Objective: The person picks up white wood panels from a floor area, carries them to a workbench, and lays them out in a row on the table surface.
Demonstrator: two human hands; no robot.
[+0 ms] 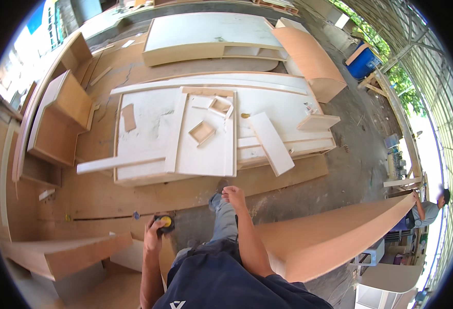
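Note:
My left hand (154,233) is wrapped round a tape measure (166,224), black with a yellow disc on its side. My right hand (233,198) hangs in front of my body with its fingers curled in, and nothing shows in them. Ahead of both hands stands a low worktop of white panels (149,123). On it lie a framed white panel (206,162), two small wooden box frames (201,133) and a loose white board (271,144). One of my feet (216,200) is stepping forward between the hands.
A long curved wooden panel (334,232) stands at my right, with a co-worker (427,213) at its far end. Wooden cabinet parts (61,118) line the left side. Another white-topped cabinet (211,33) stands farther back, and a blue drum (362,62) at far right.

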